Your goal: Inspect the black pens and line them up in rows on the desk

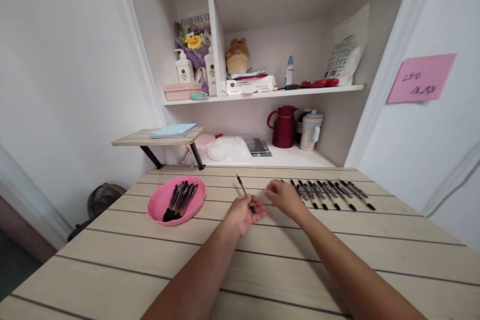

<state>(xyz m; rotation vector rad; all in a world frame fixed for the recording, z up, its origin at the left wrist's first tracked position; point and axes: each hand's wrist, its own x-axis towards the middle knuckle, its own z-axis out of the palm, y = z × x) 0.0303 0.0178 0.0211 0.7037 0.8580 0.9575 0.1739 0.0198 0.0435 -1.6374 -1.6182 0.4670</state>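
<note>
My left hand [243, 212], palm turned up, holds a slim dark pen [241, 184] under its thumb. The pen's thin tip points away from me, and its dark end rests across the fingers. Just to the right, my right hand [283, 196] hovers above the table with its fingertips drawn together. Whatever may be between those fingertips is hidden. Beyond the right hand, several black pens [331, 193] lie in a slanted row along the table. A pink scalloped bowl [154, 208] at the left holds a bundle of similar pens [181, 201].
The slatted wooden table [210, 250] reaches a white shelf unit [300, 160]. At the back left stands a small raised stand [140, 137] bearing blue paper [174, 130]. Behind the table are a white plastic bag [228, 149], a red jug [284, 127] and a pale cup [311, 131].
</note>
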